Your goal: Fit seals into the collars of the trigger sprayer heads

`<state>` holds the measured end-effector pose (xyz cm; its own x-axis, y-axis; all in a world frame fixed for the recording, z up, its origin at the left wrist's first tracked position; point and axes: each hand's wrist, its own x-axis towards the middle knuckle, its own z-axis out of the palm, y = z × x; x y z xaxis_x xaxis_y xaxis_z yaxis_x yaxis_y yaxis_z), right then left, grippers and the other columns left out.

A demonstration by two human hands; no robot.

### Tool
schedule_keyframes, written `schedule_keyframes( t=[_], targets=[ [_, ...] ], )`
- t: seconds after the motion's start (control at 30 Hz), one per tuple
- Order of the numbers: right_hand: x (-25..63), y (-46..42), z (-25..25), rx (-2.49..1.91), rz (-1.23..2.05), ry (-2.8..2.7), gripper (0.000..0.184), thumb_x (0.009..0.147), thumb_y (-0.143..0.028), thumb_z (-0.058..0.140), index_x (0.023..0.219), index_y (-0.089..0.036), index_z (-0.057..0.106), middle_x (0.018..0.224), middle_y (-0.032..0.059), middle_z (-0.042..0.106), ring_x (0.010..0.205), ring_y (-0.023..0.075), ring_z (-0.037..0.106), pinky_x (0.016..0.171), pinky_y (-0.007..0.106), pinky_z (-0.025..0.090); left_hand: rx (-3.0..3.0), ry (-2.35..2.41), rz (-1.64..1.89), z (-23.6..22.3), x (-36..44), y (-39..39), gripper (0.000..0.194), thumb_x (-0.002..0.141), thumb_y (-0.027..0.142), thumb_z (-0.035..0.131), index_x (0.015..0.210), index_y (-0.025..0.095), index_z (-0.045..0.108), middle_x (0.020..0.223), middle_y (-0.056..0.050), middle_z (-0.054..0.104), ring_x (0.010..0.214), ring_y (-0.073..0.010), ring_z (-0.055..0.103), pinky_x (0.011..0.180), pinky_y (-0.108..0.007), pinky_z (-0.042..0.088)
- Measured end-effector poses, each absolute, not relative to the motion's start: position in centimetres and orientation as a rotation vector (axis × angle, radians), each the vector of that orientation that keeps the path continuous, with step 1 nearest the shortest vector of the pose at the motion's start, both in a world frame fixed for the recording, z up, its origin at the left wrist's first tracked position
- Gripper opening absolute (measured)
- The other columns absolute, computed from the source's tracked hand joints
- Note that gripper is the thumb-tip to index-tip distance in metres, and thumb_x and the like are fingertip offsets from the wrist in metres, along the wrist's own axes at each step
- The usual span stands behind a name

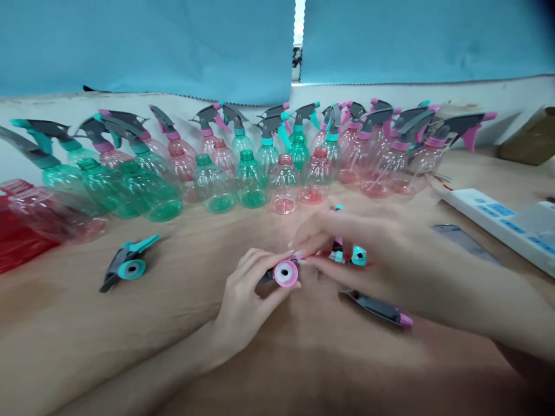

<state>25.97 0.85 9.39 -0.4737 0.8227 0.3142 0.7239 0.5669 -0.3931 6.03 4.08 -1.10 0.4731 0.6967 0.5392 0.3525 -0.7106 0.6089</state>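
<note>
My left hand (249, 289) is closed around a trigger spray head (285, 273), its pink collar and white inner ring turned toward me. At the spray head's far side, the fingers of my right hand (323, 245) pinch a small pink part, blurred and mostly covered. Just beyond the right fingers lie turquoise and pink spray-head parts (353, 255), partly hidden by that hand. Below the right wrist rests a dark grey cover piece with a pink tip (381, 309). Off to the left, a grey and turquoise spray head (130, 267) lies on the table.
Capless clear bottles with green or red tint (252, 185) stand in front of several bottles fitted with spray heads (299, 138). A red bag (21, 237) lies at the left edge. A phone (463, 242) and a white power strip (503, 222) are at the right.
</note>
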Motion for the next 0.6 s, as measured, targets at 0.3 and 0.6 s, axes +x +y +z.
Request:
schedule_keyframes(
  t=[0.3, 0.6],
  targets=[
    [29.2, 0.1, 12.7, -1.196, 0.075, -2.059, 0.01, 0.082, -0.022, 0.06, 0.092, -0.022, 0.06, 0.083, -0.0022, 0.068, 0.068, 0.0113, 0.062, 0.059, 0.023, 0.049, 2.39, 0.824, 1.307, 1.0, 12.5, 6.2, 0.027, 0.083, 0.021, 0.064, 0.108, 0.019, 0.057, 0.104, -0.005, 0.064, 0.098, -0.0198, 0.057, 0.087, -0.034, 0.044],
    [31.4, 2.0, 12.7, -1.151, 0.068, -2.037, 0.014, 0.079, -0.018, 0.06, 0.093, -0.017, 0.062, 0.084, 0.0003, 0.068, 0.072, 0.0126, 0.063, 0.06, 0.024, 0.05, 2.436, 0.939, 1.337, 1.1, 19.9, 9.4, 0.026, 0.084, 0.026, 0.063, 0.107, 0.017, 0.056, 0.111, -0.009, 0.061, 0.109, -0.0264, 0.052, 0.092, -0.041, 0.041]
  ],
)
